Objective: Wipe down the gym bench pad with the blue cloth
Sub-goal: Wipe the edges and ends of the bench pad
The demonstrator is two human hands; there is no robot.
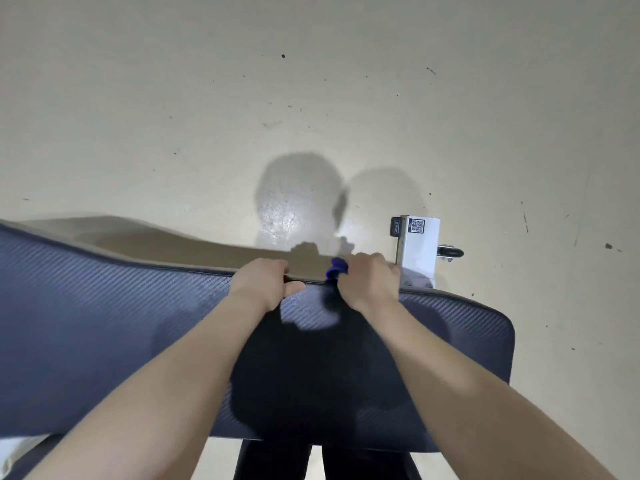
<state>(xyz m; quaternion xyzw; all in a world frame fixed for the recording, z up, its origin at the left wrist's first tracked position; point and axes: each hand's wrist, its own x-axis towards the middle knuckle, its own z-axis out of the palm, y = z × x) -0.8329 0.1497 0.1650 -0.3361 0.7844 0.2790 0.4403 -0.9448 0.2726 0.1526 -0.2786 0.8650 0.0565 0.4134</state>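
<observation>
Gym bench pad [104,323], seen from above: dark blue-grey upholstery with a fine woven, carbon-fibre-like texture, running from the left edge of view to a rounded right end. Darker shadow patches across the middle of the pad, beneath both forearms. Left hand [265,282] at the far edge of the pad, fingers curled over that edge, thumb lying flat on the top surface; clamped on the pad edge itself. Right hand [367,280] just beside it along the same far edge, closed around the blue cloth [336,266], only a small bunched tuft of which shows at the thumb side, touching the pad edge. White frame part [419,245] with a QR-code label beyond the far edge near the right end, a small black-tipped fitting projecting from its right side. Floor [311,98]: pale beige, smooth, scuffed with scattered dark specks; two rounded shadows and a glossy reflection just past the hands. Dark legs of the person below the near edge.
</observation>
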